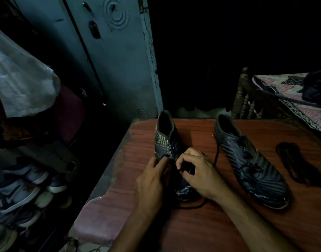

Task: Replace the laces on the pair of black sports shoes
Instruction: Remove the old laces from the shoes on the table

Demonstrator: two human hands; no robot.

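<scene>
Two black sports shoes stand on a reddish wooden table. The left shoe points its toe toward me, and both hands work over its lacing area. My left hand grips the shoe's side near the eyelets. My right hand pinches a black lace at the tongue; the lace trails round the toe to the table's front. The right shoe lies laced and untouched. A loose bundle of black laces rests at the far right.
A shoe rack with several sneakers stands low on the left. A blue-grey door rises behind the table. A bed with a patterned cover and wooden posts sits at the right. White cloth hangs upper left.
</scene>
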